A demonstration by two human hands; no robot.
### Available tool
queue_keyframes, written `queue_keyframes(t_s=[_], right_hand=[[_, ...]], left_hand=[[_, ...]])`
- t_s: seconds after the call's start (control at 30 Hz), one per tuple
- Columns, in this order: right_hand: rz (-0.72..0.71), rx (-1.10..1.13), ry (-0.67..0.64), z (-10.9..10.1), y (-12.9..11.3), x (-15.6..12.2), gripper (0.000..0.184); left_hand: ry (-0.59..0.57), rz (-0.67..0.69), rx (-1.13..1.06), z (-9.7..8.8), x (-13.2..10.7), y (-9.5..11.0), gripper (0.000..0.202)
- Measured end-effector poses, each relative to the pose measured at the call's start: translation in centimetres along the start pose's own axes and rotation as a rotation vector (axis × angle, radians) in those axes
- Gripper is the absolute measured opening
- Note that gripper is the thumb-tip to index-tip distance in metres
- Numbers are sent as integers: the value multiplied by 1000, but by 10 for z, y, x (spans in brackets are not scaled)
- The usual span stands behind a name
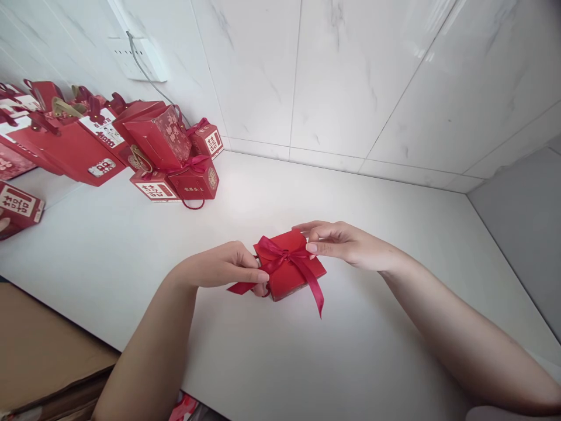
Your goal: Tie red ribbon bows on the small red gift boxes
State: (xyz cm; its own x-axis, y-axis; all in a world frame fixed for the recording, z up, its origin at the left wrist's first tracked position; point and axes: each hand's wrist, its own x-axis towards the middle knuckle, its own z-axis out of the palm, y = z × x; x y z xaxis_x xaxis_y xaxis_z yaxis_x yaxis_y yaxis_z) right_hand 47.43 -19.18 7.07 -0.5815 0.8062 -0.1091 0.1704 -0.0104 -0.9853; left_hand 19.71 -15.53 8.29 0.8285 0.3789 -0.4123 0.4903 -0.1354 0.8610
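A small red gift box (293,276) rests on the white countertop (280,351) in the middle of the view. A dark red ribbon (284,258) is tied in a bow across its top, with one tail hanging off the front right and another off the left. My left hand (228,266) pinches the ribbon's left loop at the box's left edge. My right hand (337,241) pinches the ribbon's right loop above the box's right corner. Both hands have their fingers closed on the ribbon.
Several red gift boxes and bags (131,146) with ribbons and gold patterns crowd the counter's far left by the marble wall. A white power strip (140,58) with a grey cable hangs on that wall. A brown cardboard box (39,351) sits below the counter's left edge.
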Motion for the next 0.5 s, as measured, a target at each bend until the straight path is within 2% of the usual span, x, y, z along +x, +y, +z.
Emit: queue_keyframes(t_s=[0.17, 0.5], right_hand=[[-19, 21, -28, -1, 2, 1, 28], [79, -21, 4, -5, 7, 2, 30]], left_hand=[[-8, 11, 3, -5, 2, -7, 36], [-3, 27, -3, -4, 3, -5, 31]])
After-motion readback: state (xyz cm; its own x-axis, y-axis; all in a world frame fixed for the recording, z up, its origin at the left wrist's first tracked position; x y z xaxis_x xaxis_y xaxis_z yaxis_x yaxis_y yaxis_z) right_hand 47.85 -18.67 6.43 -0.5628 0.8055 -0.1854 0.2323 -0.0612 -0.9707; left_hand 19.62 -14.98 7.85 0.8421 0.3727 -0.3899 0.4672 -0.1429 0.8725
